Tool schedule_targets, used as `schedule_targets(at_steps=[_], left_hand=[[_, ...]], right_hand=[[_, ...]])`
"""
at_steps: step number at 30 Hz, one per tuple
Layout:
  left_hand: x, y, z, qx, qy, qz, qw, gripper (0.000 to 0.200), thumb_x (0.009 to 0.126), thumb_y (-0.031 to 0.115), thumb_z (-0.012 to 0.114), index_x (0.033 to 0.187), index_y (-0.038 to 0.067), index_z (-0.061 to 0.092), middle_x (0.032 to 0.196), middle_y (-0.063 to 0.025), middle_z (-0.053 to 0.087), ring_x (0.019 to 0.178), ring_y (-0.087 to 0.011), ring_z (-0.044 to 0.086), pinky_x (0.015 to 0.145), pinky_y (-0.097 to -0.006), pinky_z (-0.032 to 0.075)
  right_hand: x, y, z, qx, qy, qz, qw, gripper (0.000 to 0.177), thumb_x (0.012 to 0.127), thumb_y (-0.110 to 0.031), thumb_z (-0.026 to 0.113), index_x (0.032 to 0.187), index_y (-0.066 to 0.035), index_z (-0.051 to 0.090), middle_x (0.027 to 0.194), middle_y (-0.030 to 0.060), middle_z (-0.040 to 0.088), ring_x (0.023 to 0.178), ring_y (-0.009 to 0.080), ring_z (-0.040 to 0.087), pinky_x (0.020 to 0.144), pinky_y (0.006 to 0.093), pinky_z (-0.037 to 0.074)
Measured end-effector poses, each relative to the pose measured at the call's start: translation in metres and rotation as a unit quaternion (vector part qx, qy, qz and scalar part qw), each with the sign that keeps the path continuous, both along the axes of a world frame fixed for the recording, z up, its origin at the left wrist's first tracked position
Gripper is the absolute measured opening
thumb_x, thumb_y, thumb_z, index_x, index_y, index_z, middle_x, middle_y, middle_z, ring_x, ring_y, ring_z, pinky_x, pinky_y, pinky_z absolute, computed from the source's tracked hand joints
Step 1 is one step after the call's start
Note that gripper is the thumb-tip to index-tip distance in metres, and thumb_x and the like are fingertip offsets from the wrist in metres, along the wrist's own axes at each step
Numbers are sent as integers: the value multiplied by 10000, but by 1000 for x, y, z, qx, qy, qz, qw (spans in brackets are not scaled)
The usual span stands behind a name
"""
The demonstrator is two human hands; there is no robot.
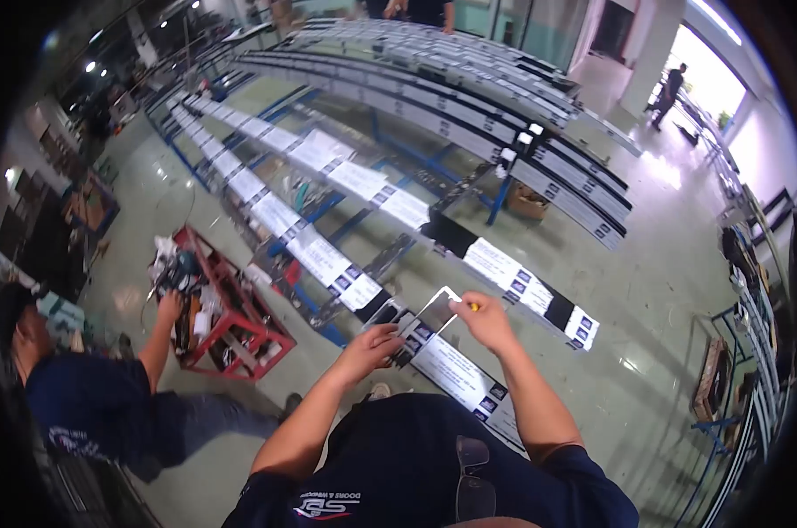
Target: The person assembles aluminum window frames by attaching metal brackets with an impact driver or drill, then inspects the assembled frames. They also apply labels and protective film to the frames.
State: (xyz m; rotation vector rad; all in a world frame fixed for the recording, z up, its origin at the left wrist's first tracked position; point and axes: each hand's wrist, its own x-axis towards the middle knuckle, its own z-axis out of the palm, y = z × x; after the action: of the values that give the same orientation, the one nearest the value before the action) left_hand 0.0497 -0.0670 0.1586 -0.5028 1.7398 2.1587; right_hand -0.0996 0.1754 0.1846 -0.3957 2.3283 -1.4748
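Observation:
My left hand (370, 354) grips the edge of a long metal profile (451, 365), its fingers over the near side beside a dark joint. The profile is covered with white printed film and dark labels. My right hand (486, 324) is closed on a thin, bright-edged rectangular metal piece (435, 312), which stands up at the profile's far edge. A small yellow part (474, 307) shows at my right fingers; its kind I cannot make out. Another film-wrapped profile (504, 264) lies just beyond.
Blue stands (495, 201) carry more wrapped profiles (398, 110). To the left, a co-worker (99, 396) reaches into a red tool cart (249, 352). A cardboard box (529, 202) sits beneath the far profiles. Another person (669, 92) stands near the bright doorway. Long profiles line the right side.

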Motion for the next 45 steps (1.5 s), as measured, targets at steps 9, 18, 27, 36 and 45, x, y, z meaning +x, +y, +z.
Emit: schedule_targets(at_steps=[9,18,27,36,45], left_hand=[[28,-54,-9,110,28,80,990,381,1016,139,634,1382,84,543,1216,-32,675,1048,-109,642,845,-292,544],[36,-89,0,51,70,63,994,349,1006,99,634,1348,66,578,1138,-39,689,1024,-110,644,864,-244,507],[21,-95,16,-16,80,-30,996,277,995,133,653,1257,48,643,1127,-44,696,1025,-125,655,893,-277,523],[19,-94,6,-5,102,-55,993,235,1007,153,636,1218,53,663,1054,-21,693,978,-101,641,869,-262,506],[15,-83,15,-77,123,-59,988,203,982,125,666,1170,54,694,1005,-15,701,917,-82,642,818,-245,509]], right_hand=[[14,-50,-15,-50,-149,30,987,285,948,-310,717,832,-50,703,682,-56,554,662,59,461,594,276,379],[17,-44,-21,-8,-147,177,973,243,943,-303,747,944,-62,722,779,-47,617,744,65,518,665,255,421],[23,-33,-13,-28,-140,270,952,278,962,-305,708,919,-32,680,792,-17,619,788,96,529,740,302,461],[24,-18,3,-74,-53,406,909,250,961,-270,689,1018,-28,703,972,58,631,946,170,588,877,321,470],[34,-17,14,49,-26,391,919,406,970,-367,680,1198,-32,659,1055,136,714,965,237,653,872,387,505]])
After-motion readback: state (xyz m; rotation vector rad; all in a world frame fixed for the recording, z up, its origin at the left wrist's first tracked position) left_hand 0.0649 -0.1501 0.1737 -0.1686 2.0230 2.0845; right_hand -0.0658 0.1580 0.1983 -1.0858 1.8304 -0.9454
